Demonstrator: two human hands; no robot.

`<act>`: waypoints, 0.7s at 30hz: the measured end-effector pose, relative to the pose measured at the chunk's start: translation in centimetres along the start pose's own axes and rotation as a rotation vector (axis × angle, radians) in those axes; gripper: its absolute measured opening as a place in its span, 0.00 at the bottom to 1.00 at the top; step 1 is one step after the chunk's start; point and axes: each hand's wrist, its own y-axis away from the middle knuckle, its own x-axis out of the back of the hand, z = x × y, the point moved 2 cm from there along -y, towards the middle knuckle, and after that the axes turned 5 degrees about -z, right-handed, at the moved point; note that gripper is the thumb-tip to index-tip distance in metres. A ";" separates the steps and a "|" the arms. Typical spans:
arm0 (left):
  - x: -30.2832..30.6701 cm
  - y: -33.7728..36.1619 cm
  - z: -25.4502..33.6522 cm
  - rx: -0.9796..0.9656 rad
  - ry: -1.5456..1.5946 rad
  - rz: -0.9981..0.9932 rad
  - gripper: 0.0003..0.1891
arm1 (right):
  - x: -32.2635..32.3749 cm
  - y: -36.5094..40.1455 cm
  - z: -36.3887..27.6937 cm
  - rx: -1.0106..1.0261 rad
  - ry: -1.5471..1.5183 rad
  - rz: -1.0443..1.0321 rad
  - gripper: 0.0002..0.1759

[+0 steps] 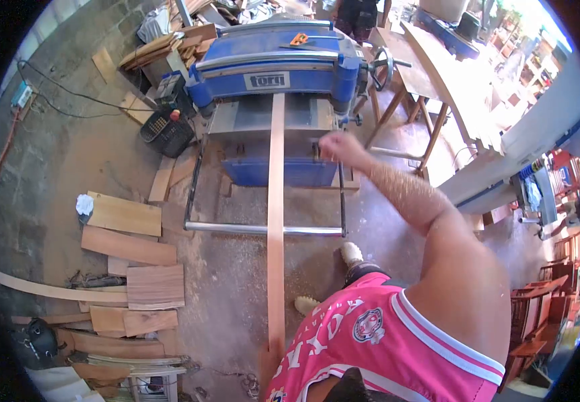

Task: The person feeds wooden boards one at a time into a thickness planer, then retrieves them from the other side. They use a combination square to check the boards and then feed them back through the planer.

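Observation:
A long, narrow wooden board [276,201] runs from beside my pink shirt [350,328] into the blue thickness planer [270,50]. It lies over the planer's metal infeed table [236,117] and the front roller bar [229,228]. My right hand [335,147] is to the right of the board, near the table's right edge and apart from the board. Motion blurs its fingers, and sawdust coats the forearm. At the board's near end, by my shirt, a brown shape may be part of my left hand or arm; its fingers are hidden.
Cut wooden pieces [126,214] lie on the floor at left. A black basket [167,132] stands beside the planer. Long curved boards [437,74] rest on a stand at right, near a handwheel [380,68]. Another person [357,17] stands behind the planer.

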 end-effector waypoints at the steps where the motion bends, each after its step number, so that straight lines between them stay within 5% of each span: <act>1: -0.3 -0.2 -0.2 -0.013 0.128 0.031 0.30 | 3.2 -3.5 -1.5 0.013 0.191 0.037 0.16; 2: -0.1 -0.3 0.4 -0.019 0.124 0.045 0.30 | 6.4 -8.3 -0.4 0.343 0.300 0.205 0.15; 4: 0.9 -0.5 1.3 0.083 -0.076 -0.090 0.26 | 11.9 -15.1 -2.4 0.348 0.540 0.411 0.11; 6: -1.8 -3.9 -8.4 0.028 0.088 -0.048 0.25 | 16.7 -22.8 -1.9 0.275 0.694 0.458 0.11; 9: -2.3 -8.5 2.2 0.037 -0.045 0.046 0.25 | 22.1 -33.9 2.2 -0.143 1.087 0.356 0.15; 10: -2.5 -10.2 6.8 0.040 -0.088 0.072 0.25 | 22.5 -35.0 2.2 -0.199 0.867 0.278 0.18; 12: -3.3 -13.2 13.9 0.036 -0.144 0.106 0.25 | 22.7 -36.2 2.3 -0.131 1.021 -0.020 0.21; 17: -5.8 -19.4 26.4 -0.008 -0.213 0.151 0.25 | 25.0 -40.2 3.8 0.092 1.145 -0.130 0.22; 20: -7.3 -22.1 31.4 -0.043 -0.239 0.159 0.25 | 32.4 -38.3 2.9 0.333 0.881 0.092 0.23; 21: -8.0 -23.1 32.6 -0.054 -0.246 0.160 0.25 | 35.8 -35.8 1.1 0.260 0.815 0.140 0.22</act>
